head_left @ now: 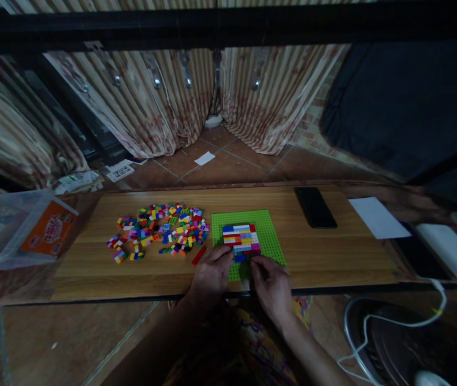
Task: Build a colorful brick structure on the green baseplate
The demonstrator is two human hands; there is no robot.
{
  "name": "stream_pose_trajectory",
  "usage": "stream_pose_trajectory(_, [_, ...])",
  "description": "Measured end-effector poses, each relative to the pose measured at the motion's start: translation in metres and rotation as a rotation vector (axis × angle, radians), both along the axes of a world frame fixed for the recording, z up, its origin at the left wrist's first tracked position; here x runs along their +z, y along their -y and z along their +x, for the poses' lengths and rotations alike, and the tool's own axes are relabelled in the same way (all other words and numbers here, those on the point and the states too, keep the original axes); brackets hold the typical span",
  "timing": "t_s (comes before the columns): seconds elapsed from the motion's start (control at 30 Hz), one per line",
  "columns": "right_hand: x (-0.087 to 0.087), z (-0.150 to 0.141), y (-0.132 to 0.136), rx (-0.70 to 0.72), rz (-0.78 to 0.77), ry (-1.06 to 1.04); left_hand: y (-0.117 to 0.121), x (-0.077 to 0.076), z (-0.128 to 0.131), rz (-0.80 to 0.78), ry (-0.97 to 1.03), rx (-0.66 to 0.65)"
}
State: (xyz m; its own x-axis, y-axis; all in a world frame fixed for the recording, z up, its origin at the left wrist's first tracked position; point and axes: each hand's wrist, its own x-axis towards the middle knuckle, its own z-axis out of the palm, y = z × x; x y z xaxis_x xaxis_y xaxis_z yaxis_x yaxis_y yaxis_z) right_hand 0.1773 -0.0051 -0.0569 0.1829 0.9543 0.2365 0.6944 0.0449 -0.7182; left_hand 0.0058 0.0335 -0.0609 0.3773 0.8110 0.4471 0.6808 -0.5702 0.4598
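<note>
A green baseplate (pixel 273 244) lies on the wooden table, carrying a block of multicoloured toy bricks (pixel 241 237) set in rows. At the near edge of these rows sits a blue brick (pixel 240 258). My left hand (pixel 212 269) is at the plate's left side, its fingers drawn together against the lower left corner of the rows. On the near right, my right hand (pixel 271 282) has thumb and forefinger pinched at the rows' lower right corner. Whatever either hand's fingertips hold is too small and dark to make out. A long red brick (pixel 199 255) lies left of my left hand.
Loose bricks (pixel 164 228) are heaped on the table's left half. A clear plastic box (pixel 15 230) with an orange label stands beyond the left end. A black phone (pixel 315 207) lies at the back right, with white paper (pixel 377 217) beside it.
</note>
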Motion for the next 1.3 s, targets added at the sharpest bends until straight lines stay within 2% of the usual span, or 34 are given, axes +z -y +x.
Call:
stream_pose_trajectory(0.37, [-0.006, 0.001, -0.003, 0.046, 0.019, 0.073, 0.004, 0.004, 0.004, -0.093, -0.103, 0.002])
stream_pose_trajectory(0.5, [-0.003, 0.005, -0.003, 0.07, -0.003, -0.005, 0.005, 0.004, 0.001, -0.073, -0.09, 0.012])
stream_pose_trajectory(0.67, [0.007, 0.014, 0.006, 0.02, -0.06, -0.164, 0.013, 0.013, -0.009, -0.085, -0.05, 0.049])
stream_pose_trajectory(0.73, [0.009, 0.017, 0.012, -0.017, -0.077, -0.194, 0.017, 0.016, -0.018, -0.078, 0.0, 0.119])
stream_pose_trajectory(0.8, [0.008, 0.019, 0.018, -0.046, -0.082, -0.204, 0.021, 0.017, -0.03, -0.086, 0.034, 0.243])
stream_pose_trajectory(0.9, [0.006, 0.02, 0.025, -0.074, -0.081, -0.196, 0.023, 0.016, -0.043, -0.144, -0.025, 0.399])
stream_pose_trajectory(1.0, [0.005, 0.019, 0.03, -0.069, -0.069, -0.182, 0.02, 0.015, -0.045, -0.228, -0.118, 0.448])
stream_pose_trajectory(1.13, [0.007, 0.017, 0.03, -0.041, -0.042, -0.178, 0.014, 0.017, -0.043, -0.305, -0.14, 0.48])
stream_pose_trajectory(1.3, [0.012, 0.012, 0.029, -0.018, -0.046, -0.201, 0.017, 0.022, -0.042, -0.334, 0.002, 0.478])
